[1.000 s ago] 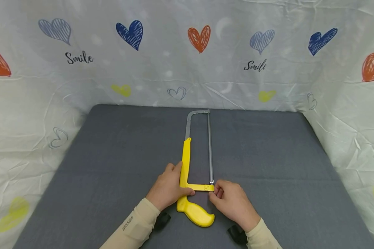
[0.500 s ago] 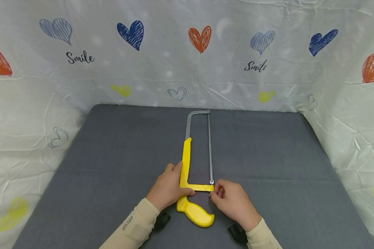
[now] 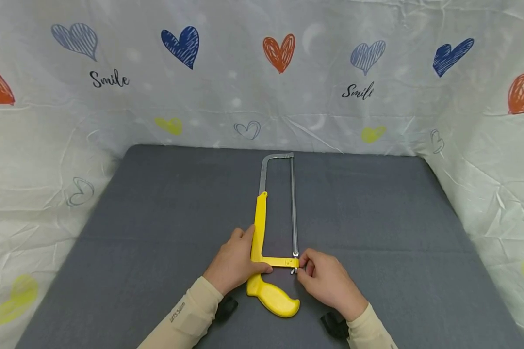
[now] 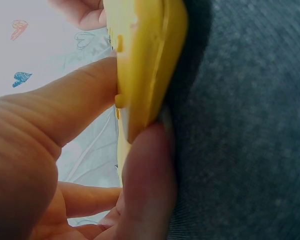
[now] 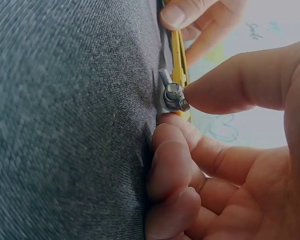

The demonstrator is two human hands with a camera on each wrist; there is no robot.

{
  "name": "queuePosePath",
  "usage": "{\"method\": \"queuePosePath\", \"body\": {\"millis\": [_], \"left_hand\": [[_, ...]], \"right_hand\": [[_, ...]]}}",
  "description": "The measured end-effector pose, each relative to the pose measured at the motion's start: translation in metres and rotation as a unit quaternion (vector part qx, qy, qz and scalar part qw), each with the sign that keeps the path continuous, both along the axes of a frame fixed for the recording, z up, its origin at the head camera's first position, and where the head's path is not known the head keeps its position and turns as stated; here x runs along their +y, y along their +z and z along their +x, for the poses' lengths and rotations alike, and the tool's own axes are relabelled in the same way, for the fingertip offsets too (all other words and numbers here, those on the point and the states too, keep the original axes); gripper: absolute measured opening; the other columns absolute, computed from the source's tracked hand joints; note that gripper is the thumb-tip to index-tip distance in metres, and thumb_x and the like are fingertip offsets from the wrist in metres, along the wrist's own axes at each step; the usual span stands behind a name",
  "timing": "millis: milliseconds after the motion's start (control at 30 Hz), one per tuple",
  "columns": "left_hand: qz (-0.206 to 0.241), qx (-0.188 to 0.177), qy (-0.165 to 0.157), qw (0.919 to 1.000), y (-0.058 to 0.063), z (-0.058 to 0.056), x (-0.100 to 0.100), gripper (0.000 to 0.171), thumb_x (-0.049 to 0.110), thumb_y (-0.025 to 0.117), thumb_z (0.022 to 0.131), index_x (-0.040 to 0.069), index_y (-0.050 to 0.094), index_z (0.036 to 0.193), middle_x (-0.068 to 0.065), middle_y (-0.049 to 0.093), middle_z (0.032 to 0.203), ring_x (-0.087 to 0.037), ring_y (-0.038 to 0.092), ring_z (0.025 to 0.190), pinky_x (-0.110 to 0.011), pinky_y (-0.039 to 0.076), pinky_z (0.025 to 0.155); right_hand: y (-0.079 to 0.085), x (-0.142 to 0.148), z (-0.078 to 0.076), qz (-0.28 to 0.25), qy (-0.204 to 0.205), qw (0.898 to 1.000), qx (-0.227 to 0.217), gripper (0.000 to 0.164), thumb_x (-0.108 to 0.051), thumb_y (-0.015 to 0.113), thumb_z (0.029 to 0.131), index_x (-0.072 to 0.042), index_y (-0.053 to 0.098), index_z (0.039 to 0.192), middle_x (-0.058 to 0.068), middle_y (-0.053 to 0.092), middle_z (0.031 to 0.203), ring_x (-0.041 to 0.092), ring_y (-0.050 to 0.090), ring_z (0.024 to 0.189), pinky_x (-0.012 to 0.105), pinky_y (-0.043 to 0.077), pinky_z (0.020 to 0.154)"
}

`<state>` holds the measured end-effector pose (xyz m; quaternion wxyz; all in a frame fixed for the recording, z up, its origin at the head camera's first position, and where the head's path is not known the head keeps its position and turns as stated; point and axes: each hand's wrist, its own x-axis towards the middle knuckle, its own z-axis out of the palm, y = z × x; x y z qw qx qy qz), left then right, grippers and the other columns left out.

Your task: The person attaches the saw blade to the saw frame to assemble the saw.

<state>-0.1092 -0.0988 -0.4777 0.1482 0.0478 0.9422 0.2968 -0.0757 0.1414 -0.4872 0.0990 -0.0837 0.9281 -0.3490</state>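
Note:
A hacksaw [image 3: 258, 223] with a yellow handle and frame lies flat on the grey cloth, its silver front bow at the far end. Along its right side runs the blade [image 3: 294, 208]. My left hand [image 3: 231, 261] holds the frame just above the handle, thumb across the yellow crosspiece; the left wrist view shows fingers on both sides of the yellow body [image 4: 147, 60]. At the crosspiece's right end, my right hand [image 3: 327, 278] pinches a small metal wing nut [image 5: 173, 94] between thumb and curled index finger. The other right fingers curl against the cloth.
The grey cloth-covered table [image 3: 179, 194] extends around the saw. A white curtain [image 3: 227, 87] printed with hearts and the word Smile hangs behind and at both sides. Dark wrist camera mounts [image 3: 334, 325] sit under both wrists.
My right thumb has shifted slightly, and the wing nut now shows beside it, tilted. The left hand and hacksaw keep their place; the head view has shifted slightly.

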Motion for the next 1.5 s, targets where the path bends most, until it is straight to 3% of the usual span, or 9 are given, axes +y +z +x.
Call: {"method": "queuePosePath", "body": {"millis": [1067, 1200, 1367, 1500], "left_hand": [[-0.002, 0.000, 0.002, 1.0000, 0.0001, 0.0008, 0.0001, 0.113, 0.041, 0.098, 0.078, 0.005, 0.038, 0.167, -0.019, 0.056, 0.128, -0.019, 0.057, 0.075, -0.033, 0.054, 0.070], [-0.004, -0.002, 0.003, 1.0000, -0.0006, 0.0005, 0.0002, 0.114, 0.042, 0.098, 0.078, 0.004, 0.038, 0.167, -0.019, 0.056, 0.129, -0.019, 0.058, 0.076, -0.034, 0.056, 0.072], [-0.004, 0.000, 0.003, 1.0000, -0.0016, 0.0003, 0.0004, 0.113, 0.042, 0.098, 0.079, 0.004, 0.039, 0.167, -0.019, 0.056, 0.127, -0.019, 0.058, 0.076, -0.034, 0.056, 0.072], [-0.001, 0.000, 0.004, 1.0000, -0.0019, 0.0000, 0.0007, 0.112, 0.041, 0.098, 0.079, 0.005, 0.039, 0.167, -0.018, 0.056, 0.126, -0.019, 0.058, 0.075, -0.033, 0.055, 0.071]], "right_hand": [[-0.0027, -0.0018, -0.0003, 0.012, -0.018, 1.000, 0.013, 0.015, -0.010, 0.075, 0.090, -0.022, 0.067, 0.087, -0.010, 0.052, 0.066, 0.006, 0.046, 0.054, 0.025, 0.038, 0.053], [0.0004, -0.0046, 0.0017, 0.007, -0.036, 0.999, -0.007, 0.014, -0.020, 0.078, 0.091, -0.021, 0.065, 0.085, -0.007, 0.053, 0.066, 0.009, 0.045, 0.053, 0.026, 0.037, 0.052], [0.0006, -0.0079, 0.0019, 0.015, -0.045, 0.998, -0.030, 0.031, -0.038, 0.088, 0.089, -0.019, 0.064, 0.085, -0.004, 0.053, 0.069, 0.013, 0.044, 0.053, 0.026, 0.035, 0.050], [-0.0014, -0.0086, 0.0011, 0.024, -0.037, 0.999, -0.014, 0.031, -0.036, 0.089, 0.089, -0.019, 0.063, 0.084, -0.005, 0.051, 0.068, 0.012, 0.043, 0.053, 0.026, 0.033, 0.049]]}}
